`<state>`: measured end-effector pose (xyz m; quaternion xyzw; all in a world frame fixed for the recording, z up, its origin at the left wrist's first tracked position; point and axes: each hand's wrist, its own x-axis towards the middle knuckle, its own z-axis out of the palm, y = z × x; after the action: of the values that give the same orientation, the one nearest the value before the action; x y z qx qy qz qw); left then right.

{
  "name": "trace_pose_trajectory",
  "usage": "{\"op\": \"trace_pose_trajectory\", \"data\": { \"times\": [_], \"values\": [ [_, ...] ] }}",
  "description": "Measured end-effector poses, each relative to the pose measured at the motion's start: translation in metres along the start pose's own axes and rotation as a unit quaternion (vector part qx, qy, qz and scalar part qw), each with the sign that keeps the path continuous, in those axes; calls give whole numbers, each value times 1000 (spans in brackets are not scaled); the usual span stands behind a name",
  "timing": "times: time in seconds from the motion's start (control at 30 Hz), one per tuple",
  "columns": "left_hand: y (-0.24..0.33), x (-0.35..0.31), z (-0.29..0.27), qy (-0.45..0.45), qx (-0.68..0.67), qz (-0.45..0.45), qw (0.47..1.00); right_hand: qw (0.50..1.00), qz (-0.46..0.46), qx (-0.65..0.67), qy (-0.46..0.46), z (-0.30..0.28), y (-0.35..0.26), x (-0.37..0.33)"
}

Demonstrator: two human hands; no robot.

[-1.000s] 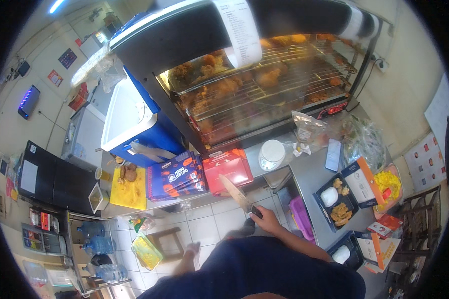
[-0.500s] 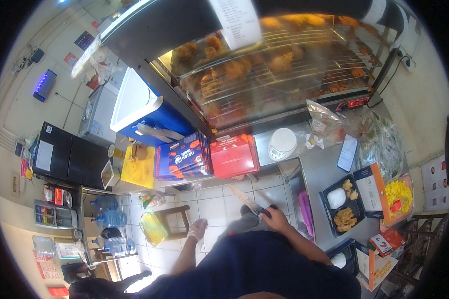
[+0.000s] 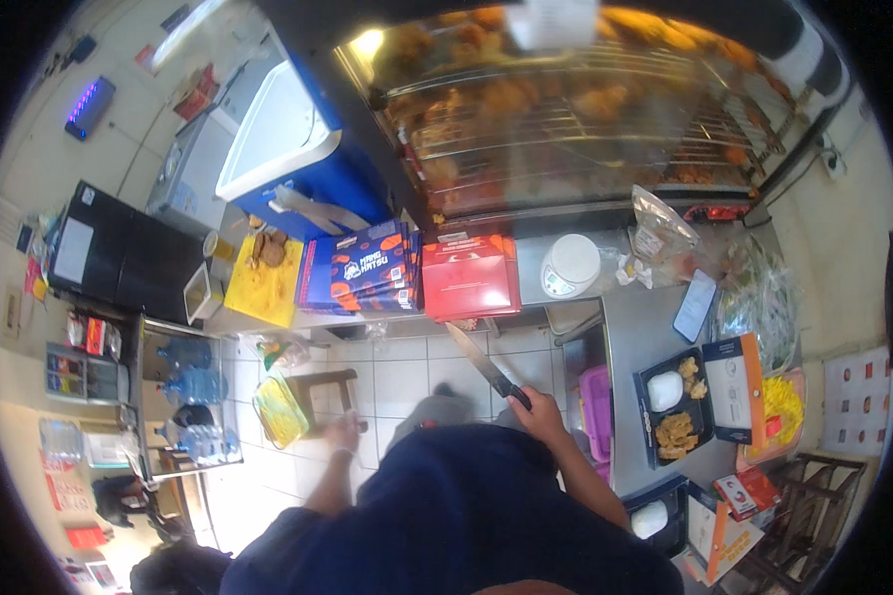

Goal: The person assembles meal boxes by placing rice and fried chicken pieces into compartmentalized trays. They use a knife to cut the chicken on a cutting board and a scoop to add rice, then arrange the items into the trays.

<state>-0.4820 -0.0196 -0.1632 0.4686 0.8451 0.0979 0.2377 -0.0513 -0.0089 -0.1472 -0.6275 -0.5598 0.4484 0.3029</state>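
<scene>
My right hand grips the black handle of a long kitchen knife, its blade pointing up and left toward a red flat box on the steel counter. My left hand hangs low over the tiled floor, fingers loosely curled and holding nothing, next to a small wooden stool. A stack of blue printed boxes lies left of the red one. Beside that, a yellow cutting board carries a piece of browned food. My dark blue shirt fills the lower middle.
A glass warmer with racks of fried chicken stands behind the counter, a blue cooler to its left. On the right counter sit an open black meal tray, a white scale, a phone and bagged greens.
My view has shifted so the counter and warmer sit higher and closer. The right hand with the knife has stayed in front of me, blade still toward the red box.
</scene>
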Motion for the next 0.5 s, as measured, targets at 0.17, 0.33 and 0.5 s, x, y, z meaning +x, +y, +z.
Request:
{"op": "trace_pose_trajectory", "data": {
  "times": [0.17, 0.33, 0.5],
  "values": [
    [-40, 72, -11, 83, -147, -55, 984, 999, -47, -6, -9, 25, -36, 19],
    [-33, 142, -23, 37, -162, 21, 986, 997, -75, -19, -28, 71, -79, 59],
    [4, 169, -37, -10, -221, 80, 972, 988, -107, 108, 3, 107, -124, 71]
  ]
}}
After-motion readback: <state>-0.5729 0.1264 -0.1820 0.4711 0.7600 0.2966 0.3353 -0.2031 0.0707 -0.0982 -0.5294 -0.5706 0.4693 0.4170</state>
